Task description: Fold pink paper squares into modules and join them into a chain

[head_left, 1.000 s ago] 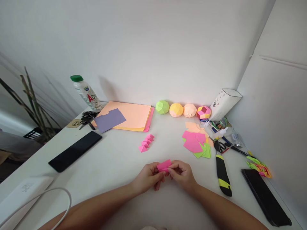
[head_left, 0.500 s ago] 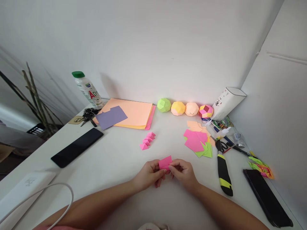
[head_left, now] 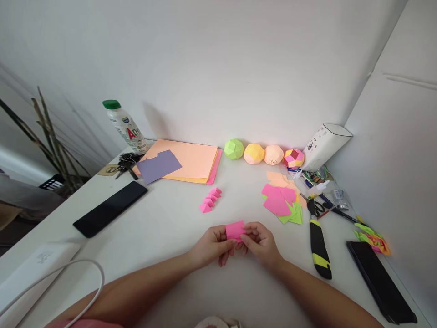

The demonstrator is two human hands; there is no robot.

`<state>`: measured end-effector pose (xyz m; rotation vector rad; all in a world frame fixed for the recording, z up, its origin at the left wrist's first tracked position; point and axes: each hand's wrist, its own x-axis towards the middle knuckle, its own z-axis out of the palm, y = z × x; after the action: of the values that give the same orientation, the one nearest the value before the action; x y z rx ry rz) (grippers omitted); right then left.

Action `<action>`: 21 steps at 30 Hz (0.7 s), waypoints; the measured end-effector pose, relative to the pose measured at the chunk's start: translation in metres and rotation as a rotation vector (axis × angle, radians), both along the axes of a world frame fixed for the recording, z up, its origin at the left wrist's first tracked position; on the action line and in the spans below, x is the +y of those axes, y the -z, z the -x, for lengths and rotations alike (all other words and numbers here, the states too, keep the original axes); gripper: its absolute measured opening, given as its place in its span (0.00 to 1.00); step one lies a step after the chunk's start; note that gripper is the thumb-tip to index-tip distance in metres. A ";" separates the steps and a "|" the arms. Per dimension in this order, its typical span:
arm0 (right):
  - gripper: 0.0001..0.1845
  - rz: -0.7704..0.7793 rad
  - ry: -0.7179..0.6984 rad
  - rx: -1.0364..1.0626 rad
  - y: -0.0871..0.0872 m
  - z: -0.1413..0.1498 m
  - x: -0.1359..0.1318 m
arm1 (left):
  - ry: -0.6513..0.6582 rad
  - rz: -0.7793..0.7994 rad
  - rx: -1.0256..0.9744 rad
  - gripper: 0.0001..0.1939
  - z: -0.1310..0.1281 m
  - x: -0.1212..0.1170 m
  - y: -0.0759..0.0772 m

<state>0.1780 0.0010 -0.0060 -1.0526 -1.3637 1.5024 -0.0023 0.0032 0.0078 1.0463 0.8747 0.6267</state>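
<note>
A small pink piece of paper is pinched between my two hands above the front of the table. My left hand grips its left and lower edge, thumb on the near side. My right hand holds the right edge with thumb and fingers closed. Part of the lower paper is hidden by the thumbs. Just beyond them lies a short row of folded pink paper pieces. To the right rests a pile of pink paper pieces, with green and peach ones under and around it.
Faceted paper balls, one of them green, line the wall. Coloured sheets lie at the back left, near a bottle and a black phone. At right are a utility knife, scissors and a black case.
My right fingers have shifted slightly up along the paper's right edge. The paper shows a little more of its face. Both hands keep hold of it.
</note>
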 end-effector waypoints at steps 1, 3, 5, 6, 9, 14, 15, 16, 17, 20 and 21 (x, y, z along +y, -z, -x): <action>0.16 0.006 -0.004 0.010 -0.001 0.000 0.000 | -0.005 0.005 -0.005 0.14 0.000 0.000 0.000; 0.19 0.024 -0.015 0.020 -0.002 0.000 0.000 | -0.020 0.022 -0.020 0.14 0.000 0.001 -0.001; 0.23 0.046 -0.027 0.009 -0.003 -0.001 0.001 | -0.042 0.043 -0.034 0.15 0.001 0.002 -0.001; 0.23 0.053 -0.041 -0.007 -0.004 -0.002 0.001 | -0.054 0.055 -0.040 0.16 0.001 0.002 -0.001; 0.17 0.053 -0.121 -0.092 -0.007 -0.004 0.004 | -0.076 0.072 -0.056 0.17 0.002 0.004 0.000; 0.15 0.063 -0.170 -0.180 -0.010 -0.005 0.006 | -0.063 0.065 -0.059 0.17 0.002 0.005 0.001; 0.15 0.065 -0.171 -0.178 -0.010 -0.005 0.006 | -0.062 0.062 -0.059 0.17 0.002 0.004 0.002; 0.16 0.064 -0.171 -0.175 -0.009 -0.005 0.006 | -0.062 0.058 -0.058 0.17 0.002 0.004 0.002; 0.16 0.064 -0.169 -0.170 -0.009 -0.005 0.006 | -0.062 0.054 -0.055 0.17 0.003 0.004 0.002; 0.16 0.076 -0.169 -0.160 -0.008 -0.005 0.005 | -0.060 0.047 -0.041 0.17 0.002 0.003 0.001; 0.16 0.077 -0.170 -0.155 -0.008 -0.005 0.005 | -0.058 0.045 -0.035 0.17 0.002 0.003 0.001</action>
<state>0.1833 0.0060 0.0018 -1.1453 -1.5469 1.6361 -0.0042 0.0059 0.0068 0.9698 0.8869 0.6689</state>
